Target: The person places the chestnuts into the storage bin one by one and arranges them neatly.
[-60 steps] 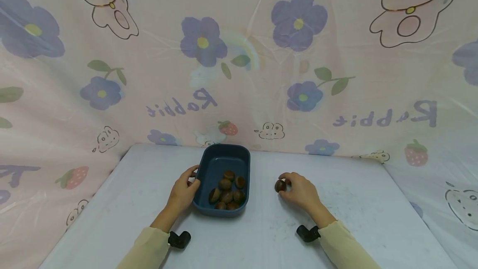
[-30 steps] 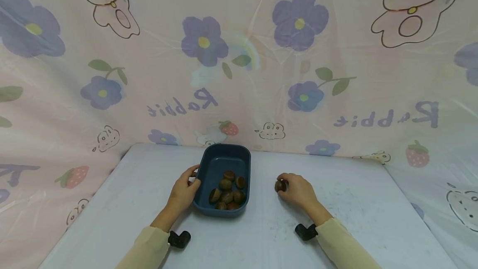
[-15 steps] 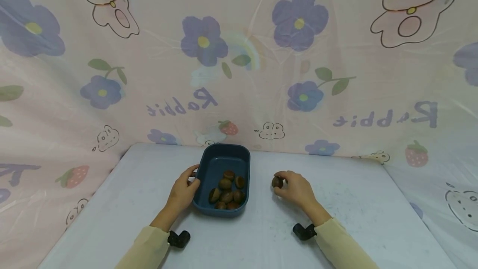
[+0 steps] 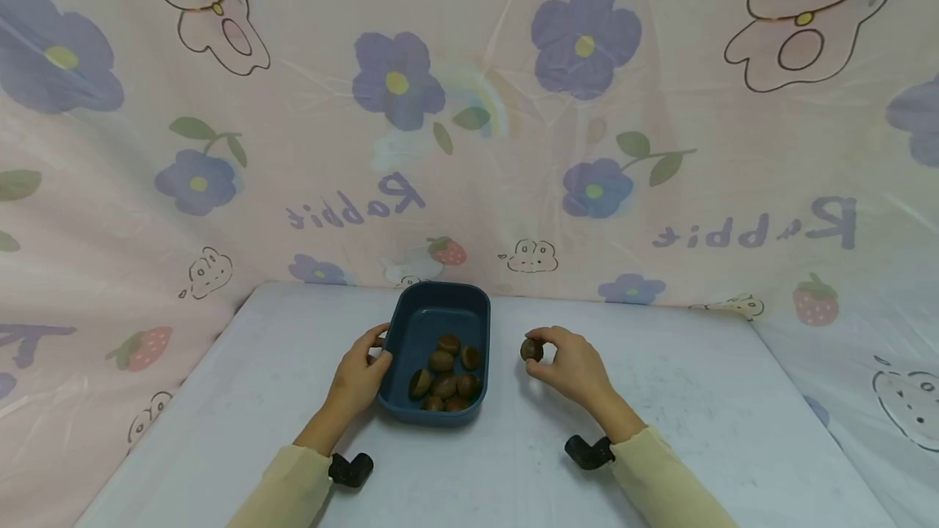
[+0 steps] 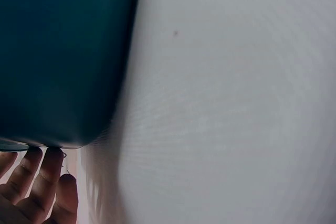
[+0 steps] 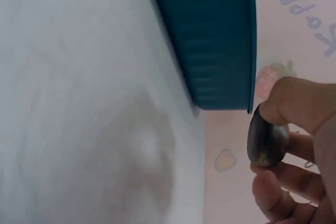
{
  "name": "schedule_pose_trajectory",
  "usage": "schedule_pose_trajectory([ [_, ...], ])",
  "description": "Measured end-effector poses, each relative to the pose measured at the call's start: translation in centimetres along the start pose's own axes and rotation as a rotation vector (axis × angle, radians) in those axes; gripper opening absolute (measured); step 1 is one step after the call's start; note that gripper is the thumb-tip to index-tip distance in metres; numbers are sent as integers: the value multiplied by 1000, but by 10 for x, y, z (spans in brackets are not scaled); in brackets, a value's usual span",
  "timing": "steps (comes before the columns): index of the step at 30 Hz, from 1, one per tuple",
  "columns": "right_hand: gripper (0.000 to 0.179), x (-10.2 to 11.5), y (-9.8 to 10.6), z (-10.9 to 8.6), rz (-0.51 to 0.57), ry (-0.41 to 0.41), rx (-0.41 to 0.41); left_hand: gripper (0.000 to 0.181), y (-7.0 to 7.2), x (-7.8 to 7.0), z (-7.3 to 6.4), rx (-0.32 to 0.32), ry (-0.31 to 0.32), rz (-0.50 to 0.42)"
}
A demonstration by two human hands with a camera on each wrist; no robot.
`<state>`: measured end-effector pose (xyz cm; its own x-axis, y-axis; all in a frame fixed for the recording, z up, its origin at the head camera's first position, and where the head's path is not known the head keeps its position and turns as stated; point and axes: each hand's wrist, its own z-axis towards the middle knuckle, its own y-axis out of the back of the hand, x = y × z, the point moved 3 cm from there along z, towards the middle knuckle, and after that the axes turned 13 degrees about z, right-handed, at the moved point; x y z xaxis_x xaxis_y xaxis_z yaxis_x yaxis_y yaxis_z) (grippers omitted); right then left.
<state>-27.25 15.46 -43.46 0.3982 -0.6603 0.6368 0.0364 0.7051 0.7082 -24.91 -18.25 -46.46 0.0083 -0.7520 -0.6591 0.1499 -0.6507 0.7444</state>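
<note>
At the left wall of a dark blue rectangular container (image 4: 438,297), my left hand (image 4: 357,377) holds the side, thumb at the rim. In the left wrist view, several fingertips (image 5: 51,156) touch the outer wall, while the thumb is hidden. Several brown chestnuts (image 4: 443,386) lie inside, mostly toward the near end. To the right of the container, my right hand (image 4: 575,367) pinches one chestnut (image 4: 531,349) between thumb and fingers. The right wrist view shows this dark, glossy chestnut (image 6: 266,139) held above the white surface, with the container's ribbed wall (image 6: 218,51) behind.
A white-covered table (image 4: 682,398) lies beneath everything. Behind it hangs a pale curtain (image 4: 484,186) printed with flowers and rabbits. Each wrist wears a small black camera, one on the left (image 4: 350,471) and one on the right (image 4: 589,452).
My right hand has moved left and slightly away from me with the chestnut, coming nearer the container. The left hand and the container stay where they were.
</note>
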Motion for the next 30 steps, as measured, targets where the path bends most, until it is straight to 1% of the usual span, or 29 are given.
schedule_pose_trajectory([
  [7, 43, 11, -1, 3, 44, -28, -7, 52, 1, -1, 0, 5, 6, 5],
  [10, 41, 15, -1, 4, 63, -25, -12, 52, 2, -1, 0, 6, 8, 7],
  [15, 35, 23, -2, 6, 95, 11, -16, 52, 2, -2, 0, 12, 8, 9],
  [21, 37, 33, -5, 8, 112, 50, 0, 52, 2, -2, 0, 12, 3, 6],
  [25, 38, 40, -9, 10, 129, 93, 1, 51, 1, -2, 0, 14, 2, -7],
  [30, 37, 49, -14, 13, 119, 131, 9, 51, 1, -2, -1, 11, 4, -10],
])
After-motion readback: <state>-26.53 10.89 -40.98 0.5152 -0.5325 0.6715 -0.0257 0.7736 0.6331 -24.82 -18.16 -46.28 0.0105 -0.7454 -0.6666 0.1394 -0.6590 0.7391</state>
